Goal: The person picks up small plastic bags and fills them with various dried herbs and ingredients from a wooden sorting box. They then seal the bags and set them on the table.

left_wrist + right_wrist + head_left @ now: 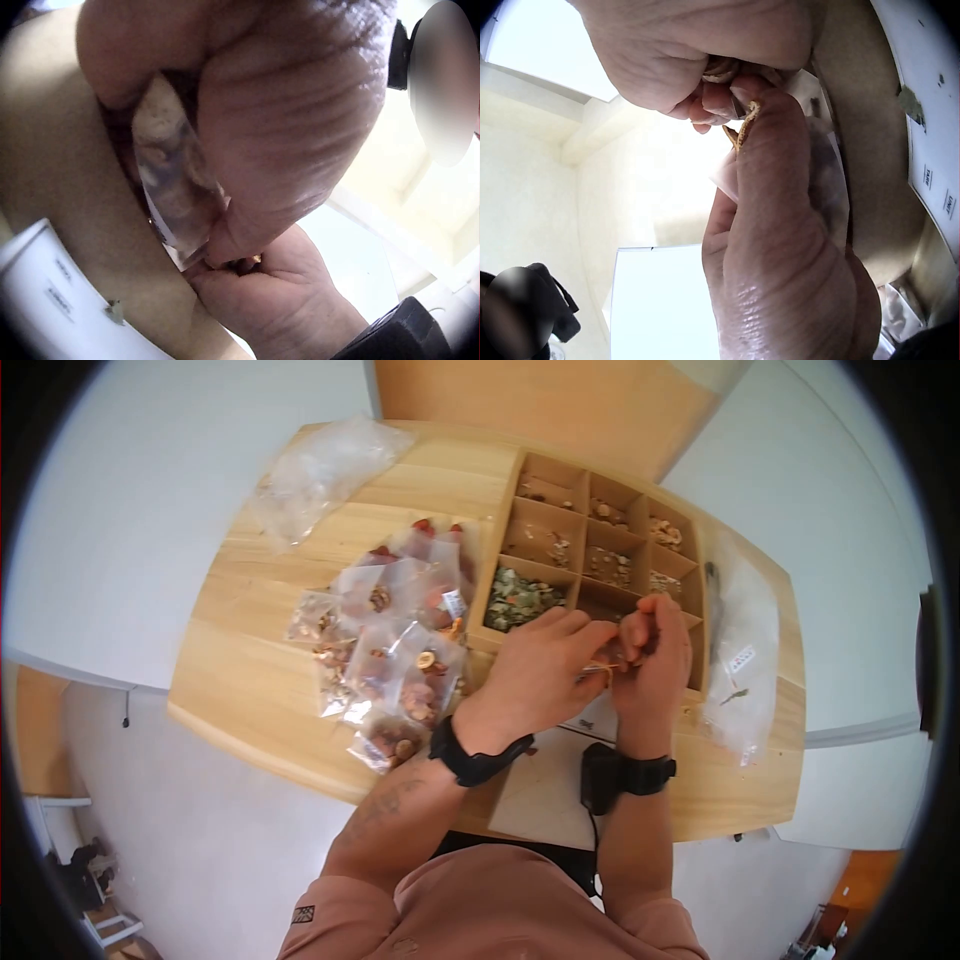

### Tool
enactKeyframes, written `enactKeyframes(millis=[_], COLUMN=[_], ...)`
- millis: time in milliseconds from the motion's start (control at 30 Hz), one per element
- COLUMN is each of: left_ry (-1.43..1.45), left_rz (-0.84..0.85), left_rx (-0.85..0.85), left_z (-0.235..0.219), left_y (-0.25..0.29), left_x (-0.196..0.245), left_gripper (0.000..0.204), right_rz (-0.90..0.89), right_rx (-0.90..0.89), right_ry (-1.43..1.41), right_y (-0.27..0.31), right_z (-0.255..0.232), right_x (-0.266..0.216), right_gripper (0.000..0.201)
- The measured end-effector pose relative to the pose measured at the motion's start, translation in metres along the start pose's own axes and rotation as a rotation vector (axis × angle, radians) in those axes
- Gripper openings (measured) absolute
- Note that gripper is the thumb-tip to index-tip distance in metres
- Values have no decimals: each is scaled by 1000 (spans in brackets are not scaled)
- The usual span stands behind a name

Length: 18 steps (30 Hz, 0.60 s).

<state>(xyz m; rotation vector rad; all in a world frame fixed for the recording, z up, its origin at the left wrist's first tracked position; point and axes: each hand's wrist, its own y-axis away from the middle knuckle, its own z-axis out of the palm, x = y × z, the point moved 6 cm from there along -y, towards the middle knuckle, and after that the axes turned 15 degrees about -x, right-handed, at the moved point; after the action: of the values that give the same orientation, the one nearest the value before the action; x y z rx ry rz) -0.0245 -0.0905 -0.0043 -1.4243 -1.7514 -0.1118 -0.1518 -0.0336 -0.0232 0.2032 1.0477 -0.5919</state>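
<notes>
My left hand [545, 665] holds a small clear bag [176, 172] with pale dried slices in it, seen under the palm in the left wrist view. A yellowish dried strip [744, 127] lies at the left thumb's tip. My right hand [652, 665] meets the left one at the bag's upper end. Its curled fingers hold small dried slices [720, 69], partly hidden by the palm. Both hands are over the front of a divided cardboard box [555, 478]. Beneath them a white scale [598, 715] carries a green leaf bit [911, 105].
Several filled clear bags [375, 670] lie left of the box. Green dried leaves [520, 600] and other dried pieces [665, 533] sit in the compartments. Crumpled plastic [330, 470] is at the back left, another plastic bag [740, 670] at the right. A cable [597, 850] hangs from the right wrist.
</notes>
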Motion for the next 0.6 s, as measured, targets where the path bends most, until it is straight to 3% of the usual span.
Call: enactKeyframes(millis=[600], left_ry=[25], left_rz=[-5], left_rx=[-5], left_z=[1], left_y=[-2], left_x=[0], left_gripper=[38], right_rz=[-18], right_rx=[-16], right_ry=[-11], right_y=[0], right_z=[1], right_x=[-2], right_gripper=[22])
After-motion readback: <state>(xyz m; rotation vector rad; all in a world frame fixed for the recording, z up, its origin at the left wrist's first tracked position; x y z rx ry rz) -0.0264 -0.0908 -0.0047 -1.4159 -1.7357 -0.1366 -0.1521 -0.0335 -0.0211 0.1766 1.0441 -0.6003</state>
